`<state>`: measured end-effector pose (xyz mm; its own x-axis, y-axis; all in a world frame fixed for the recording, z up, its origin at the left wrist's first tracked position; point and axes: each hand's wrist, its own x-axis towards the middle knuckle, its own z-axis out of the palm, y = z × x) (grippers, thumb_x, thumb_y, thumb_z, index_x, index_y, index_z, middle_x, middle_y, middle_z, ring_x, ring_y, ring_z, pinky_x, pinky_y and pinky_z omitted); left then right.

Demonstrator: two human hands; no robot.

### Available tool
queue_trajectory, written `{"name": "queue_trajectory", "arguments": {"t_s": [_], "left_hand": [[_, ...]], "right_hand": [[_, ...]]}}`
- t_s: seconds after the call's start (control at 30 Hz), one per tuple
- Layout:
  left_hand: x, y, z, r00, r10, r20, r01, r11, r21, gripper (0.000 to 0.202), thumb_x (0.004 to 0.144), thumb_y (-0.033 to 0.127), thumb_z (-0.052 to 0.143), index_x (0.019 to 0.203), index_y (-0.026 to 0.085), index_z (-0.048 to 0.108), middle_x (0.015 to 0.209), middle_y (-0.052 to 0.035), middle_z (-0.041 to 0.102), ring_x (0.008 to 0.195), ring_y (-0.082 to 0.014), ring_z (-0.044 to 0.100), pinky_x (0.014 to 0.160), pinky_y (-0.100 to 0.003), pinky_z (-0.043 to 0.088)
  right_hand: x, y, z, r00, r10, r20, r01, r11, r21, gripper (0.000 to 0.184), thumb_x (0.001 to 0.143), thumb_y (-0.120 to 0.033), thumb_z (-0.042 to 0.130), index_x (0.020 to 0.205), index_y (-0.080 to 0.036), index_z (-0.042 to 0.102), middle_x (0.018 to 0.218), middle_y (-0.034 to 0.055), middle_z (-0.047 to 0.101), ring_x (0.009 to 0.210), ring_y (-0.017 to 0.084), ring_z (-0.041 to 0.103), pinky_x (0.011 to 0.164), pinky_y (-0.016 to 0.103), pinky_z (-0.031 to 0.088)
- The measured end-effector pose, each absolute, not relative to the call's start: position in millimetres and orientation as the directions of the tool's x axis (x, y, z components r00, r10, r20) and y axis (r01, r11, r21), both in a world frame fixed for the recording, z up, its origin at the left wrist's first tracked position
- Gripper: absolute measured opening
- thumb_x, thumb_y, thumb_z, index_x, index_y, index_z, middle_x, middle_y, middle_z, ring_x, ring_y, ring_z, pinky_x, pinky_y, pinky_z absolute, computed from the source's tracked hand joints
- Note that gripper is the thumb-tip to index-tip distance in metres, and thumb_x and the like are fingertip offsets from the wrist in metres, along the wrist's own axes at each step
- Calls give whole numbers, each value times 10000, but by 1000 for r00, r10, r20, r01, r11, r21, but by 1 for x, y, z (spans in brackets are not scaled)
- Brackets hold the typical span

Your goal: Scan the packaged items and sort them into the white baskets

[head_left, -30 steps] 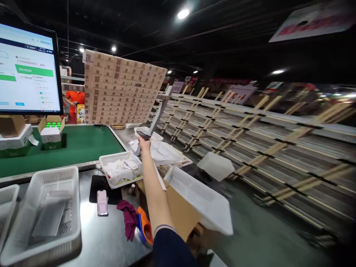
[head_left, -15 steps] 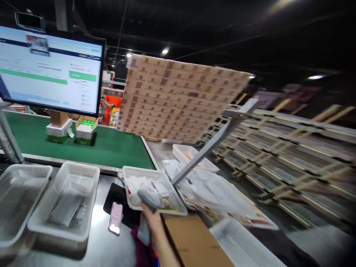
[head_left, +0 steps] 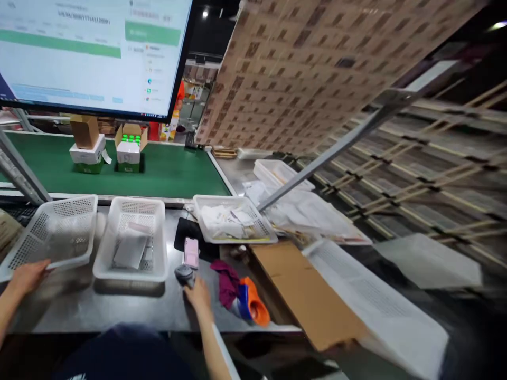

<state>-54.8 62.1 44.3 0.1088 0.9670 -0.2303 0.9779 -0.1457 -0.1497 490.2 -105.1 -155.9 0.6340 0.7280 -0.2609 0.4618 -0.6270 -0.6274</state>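
Note:
My right hand [head_left: 198, 294] is closed around a grey handheld scanner [head_left: 183, 273], low on the metal worktop [head_left: 130, 306], just in front of a pink phone [head_left: 191, 252]. My left hand [head_left: 27, 275] rests against the front rim of the left white basket [head_left: 49, 232], fingers curled on its edge. A second white basket [head_left: 132, 237] with flat grey packets stands between my hands. A maroon cloth [head_left: 227, 274] and an orange and blue tape dispenser [head_left: 251, 303] lie right of my right hand.
A monitor [head_left: 91, 53] hangs above a green conveyor belt [head_left: 166, 171] carrying small boxes [head_left: 129, 150]. A third basket [head_left: 233, 219] holds papers. A flat cardboard sheet [head_left: 304, 287] and white trays [head_left: 376, 301] lie right. A stack of cartons [head_left: 317, 68] and roller racks [head_left: 435, 163] stand behind.
My right hand drew back from the far trays with the scanner and came down onto the worktop by the phone. My left hand came into view at the left basket. The view tipped down.

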Motion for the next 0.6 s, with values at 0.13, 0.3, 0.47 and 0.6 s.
{"name": "queue_trajectory", "arguments": {"t_s": [0.13, 0.3, 0.47, 0.6], "left_hand": [[3, 81, 89, 263, 950, -169, 936, -294, -195, 450, 1114, 373, 403, 1275, 136, 750, 1061, -107, 807, 1054, -286, 760, 854, -293, 480], [106, 75, 96, 609, 734, -299, 746, -659, -98, 424, 1098, 286, 371, 1380, 170, 666, 1218, -155, 785, 1054, -300, 770, 853, -347, 534], [200, 50, 52, 766, 457, -452, 467, -879, -98, 476, 1024, 80, 293, 1305, 70, 677, 1130, -248, 787, 1083, -327, 777, 896, -395, 559], [203, 50, 24, 795, 348, -496, 350, -932, -91, 519, 1046, 115, 274, 1435, 42, 610, 1187, -265, 776, 1093, -344, 778, 886, -415, 559]], "right_hand": [[454, -139, -146, 774, 581, -252, 350, -724, -595, 662, 882, -285, 579, 1508, -76, 531, 1559, 305, 507, 1515, 450, 468, 1227, 542, 392], [372, -205, -133, 882, 389, -267, 134, -749, -648, 541, 880, -243, 613, 1405, -110, 635, 1499, 244, 590, 1470, 370, 542, 1244, 469, 423], [310, -273, -124, 928, 206, -311, -71, -721, -690, 342, 784, -183, 672, 1102, -87, 752, 1274, 246, 696, 1141, 362, 748, 1024, 455, 603], [317, -289, -84, 951, 170, -259, -115, -581, -805, 189, 813, -182, 696, 980, -121, 759, 1075, 134, 757, 796, 219, 767, 804, 358, 642]]}}
